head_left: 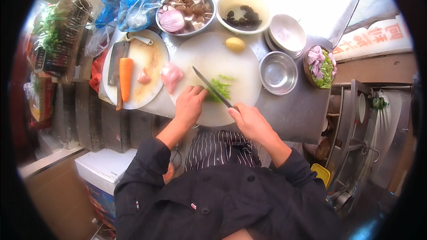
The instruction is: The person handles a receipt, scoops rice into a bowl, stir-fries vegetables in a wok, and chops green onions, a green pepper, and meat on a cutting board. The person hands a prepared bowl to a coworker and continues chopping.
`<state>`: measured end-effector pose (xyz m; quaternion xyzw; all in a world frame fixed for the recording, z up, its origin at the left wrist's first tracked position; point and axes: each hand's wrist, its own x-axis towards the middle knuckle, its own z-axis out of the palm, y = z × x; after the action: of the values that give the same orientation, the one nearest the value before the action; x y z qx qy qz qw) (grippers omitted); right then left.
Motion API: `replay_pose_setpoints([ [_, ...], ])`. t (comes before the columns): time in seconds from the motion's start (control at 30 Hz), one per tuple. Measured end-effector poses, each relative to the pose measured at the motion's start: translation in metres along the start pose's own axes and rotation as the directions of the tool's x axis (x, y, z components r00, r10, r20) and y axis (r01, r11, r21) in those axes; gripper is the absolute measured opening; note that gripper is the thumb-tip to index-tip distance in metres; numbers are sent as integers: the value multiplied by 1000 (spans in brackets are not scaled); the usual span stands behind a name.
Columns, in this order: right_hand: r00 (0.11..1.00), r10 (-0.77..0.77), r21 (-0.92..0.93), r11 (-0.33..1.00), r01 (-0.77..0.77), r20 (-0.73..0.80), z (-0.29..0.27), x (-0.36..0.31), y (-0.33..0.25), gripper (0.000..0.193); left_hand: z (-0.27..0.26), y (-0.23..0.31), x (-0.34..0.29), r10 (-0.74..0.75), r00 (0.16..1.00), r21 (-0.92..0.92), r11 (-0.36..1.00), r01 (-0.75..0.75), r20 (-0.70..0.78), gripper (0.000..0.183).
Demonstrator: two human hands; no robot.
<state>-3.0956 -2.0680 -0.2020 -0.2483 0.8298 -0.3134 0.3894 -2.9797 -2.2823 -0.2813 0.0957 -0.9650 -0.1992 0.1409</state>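
My right hand point(252, 123) grips the handle of a kitchen knife point(210, 84), its blade slanting up and left across the large white cutting board point(195, 53). Beneath and beside the blade lies a small heap of cut green vegetable point(223, 90). My left hand point(190, 103), fingers curled, presses on the board at the heap's left edge; its fingertips seem to hold the green vegetable, partly hidden. Just beyond it sits a piece of raw pale pink meat point(171, 77). A yellow potato-like vegetable point(235, 44) rests near the board's far edge.
At left, a second round board point(151, 84) carries a carrot point(126, 78), a cleaver point(114, 58), a peeler point(140, 38) and a small meat piece point(143, 76). Behind stand a mushroom bowl point(158, 15) and a cream bowl point(242, 28). A steel bowl point(279, 73) and stacked bowls point(287, 33) sit right.
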Motion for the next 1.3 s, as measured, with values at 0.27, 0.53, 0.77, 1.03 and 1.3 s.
replay_pose_setpoints([
  [0.27,997,9,-35,999,-6,82,7,6,-12,48,2,-4,-3,-14,1000,-15,1000,14,8,17],
  [0.53,996,27,-21,999,-25,90,-1,6,-16,50,6,-8,-13,-31,999,-55,998,30,-14,12],
  [0.77,996,-64,1,998,64,69,21,17,-5,49,8,-14,-15,-108,992,-70,992,104,-57,17],
  [1.03,994,36,1,999,-36,107,-9,-7,-4,48,13,-6,-22,-88,991,-148,986,72,-104,18],
  [1.3,1000,-24,14,1000,24,18,6,4,-9,48,14,-6,-13,-49,995,-225,974,28,-88,16],
])
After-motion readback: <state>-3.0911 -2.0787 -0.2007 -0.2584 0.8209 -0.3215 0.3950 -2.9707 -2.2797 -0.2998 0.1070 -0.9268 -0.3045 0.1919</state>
